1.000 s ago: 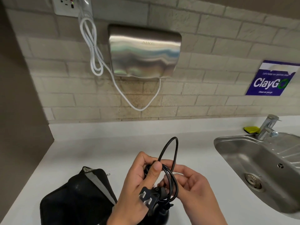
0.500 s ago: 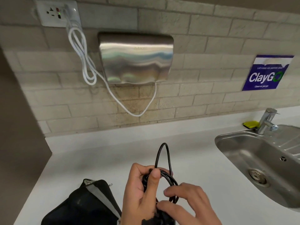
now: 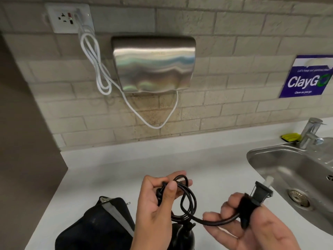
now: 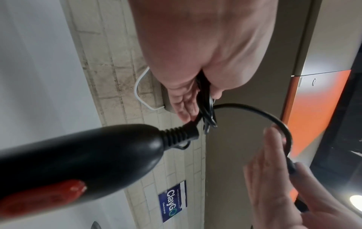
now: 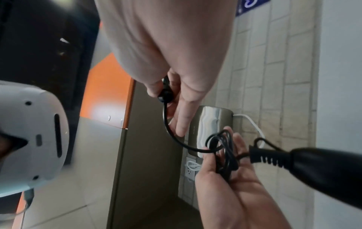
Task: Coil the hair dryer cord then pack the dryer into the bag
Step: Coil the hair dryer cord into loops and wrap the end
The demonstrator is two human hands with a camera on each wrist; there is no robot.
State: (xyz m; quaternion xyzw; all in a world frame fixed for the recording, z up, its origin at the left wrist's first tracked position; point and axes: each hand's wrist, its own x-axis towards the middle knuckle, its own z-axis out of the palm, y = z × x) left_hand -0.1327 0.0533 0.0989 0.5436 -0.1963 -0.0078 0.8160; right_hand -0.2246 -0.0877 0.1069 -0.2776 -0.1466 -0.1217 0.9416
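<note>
Left hand: left hand [image 3: 155, 201] is raised over the countertop [image 3: 111, 170], palm turned toward the person, thumb pressed across a bundle of black loops of the cord [image 3: 187, 199] and fingers curled behind them, so it is clamped on the coil.
Right hand: right hand [image 3: 252, 222] is to the right and a little lower, palm up, well apart from the left one; its fingers pinch the cord just below the plug [image 3: 261, 193], and a dark fuzzy strap [image 3: 246, 212] sits on the cord at this place.
Link between hands: one free curved length of cord runs from the coil to the right hand.
Hair dryer: hair dryer [image 4: 82, 156] hangs below the left hand by its cord; in the left wrist view its black handle with a red switch is close to the camera. It is not in the bag.
Bag: black bag [image 3: 97, 226] lies on the countertop at the lower left, its mouth toward the hands; I cannot tell how far it is open.
Done: most of the cord is already in loops.
Left: I judge that the last length must be laid on the coil, probably fixed with the strap, and then the dryer packed.
</note>
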